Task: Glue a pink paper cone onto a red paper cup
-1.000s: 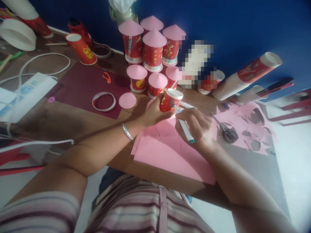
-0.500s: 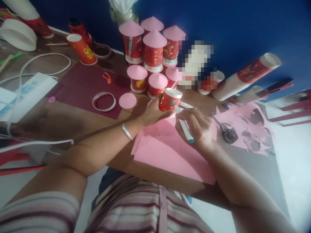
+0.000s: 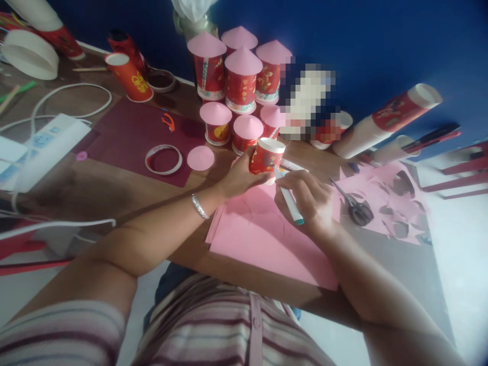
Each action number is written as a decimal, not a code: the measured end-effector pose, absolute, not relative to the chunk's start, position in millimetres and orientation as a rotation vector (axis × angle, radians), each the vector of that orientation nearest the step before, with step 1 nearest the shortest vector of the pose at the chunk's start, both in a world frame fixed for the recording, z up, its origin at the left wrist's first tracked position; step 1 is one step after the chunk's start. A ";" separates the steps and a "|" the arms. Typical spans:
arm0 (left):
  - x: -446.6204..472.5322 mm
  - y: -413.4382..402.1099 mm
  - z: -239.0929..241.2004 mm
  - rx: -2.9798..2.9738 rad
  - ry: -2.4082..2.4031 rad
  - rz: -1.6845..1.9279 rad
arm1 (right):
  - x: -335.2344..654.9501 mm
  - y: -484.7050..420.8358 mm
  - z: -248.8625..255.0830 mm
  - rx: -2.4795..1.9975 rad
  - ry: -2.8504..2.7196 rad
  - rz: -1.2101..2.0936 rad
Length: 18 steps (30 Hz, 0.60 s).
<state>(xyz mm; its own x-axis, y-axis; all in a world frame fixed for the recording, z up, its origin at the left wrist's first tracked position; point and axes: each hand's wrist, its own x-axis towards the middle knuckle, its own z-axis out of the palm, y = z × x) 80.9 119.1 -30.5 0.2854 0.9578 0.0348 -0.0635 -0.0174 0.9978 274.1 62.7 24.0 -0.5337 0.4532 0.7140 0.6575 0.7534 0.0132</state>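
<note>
Cup (image 3: 266, 160) sits slightly further left than a second ago; left hand (image 3: 244, 175) grips it, right hand (image 3: 308, 197) holds marker (image 3: 293, 206). Keep cup braced, strokes light.

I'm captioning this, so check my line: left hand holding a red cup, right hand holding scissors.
The tool is wrong: the head view shows the right hand holding a white marker; the left hand does hold a red cup.

A short-sleeved shirt (image 3: 213, 330), striped cream, maroon and grey-blue, has a pink placket (image 3: 256, 345) with a round button (image 3: 256, 322); a patterned silver bangle (image 3: 200, 206) circles the left wrist (image 3: 214, 195), and dark blue cloth (image 3: 166, 283) shows below.
</note>
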 end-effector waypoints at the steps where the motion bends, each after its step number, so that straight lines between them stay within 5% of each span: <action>1: 80.8 119.2 -30.5 1.314 0.934 1.041 | 274.0 62.5 24.1 -0.827 -2.227 -0.364; 18: 81.1 122.8 -38.9 1.375 0.921 1.072 | 275.0 61.8 21.2 -0.790 -2.259 -0.338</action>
<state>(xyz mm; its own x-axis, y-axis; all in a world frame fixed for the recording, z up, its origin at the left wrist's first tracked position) 81.1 122.8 -38.9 0.2857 0.9533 0.0977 -0.0478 -0.0876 0.9950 275.0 61.8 21.2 -0.5616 0.4417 0.6996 0.6273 0.7787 0.0118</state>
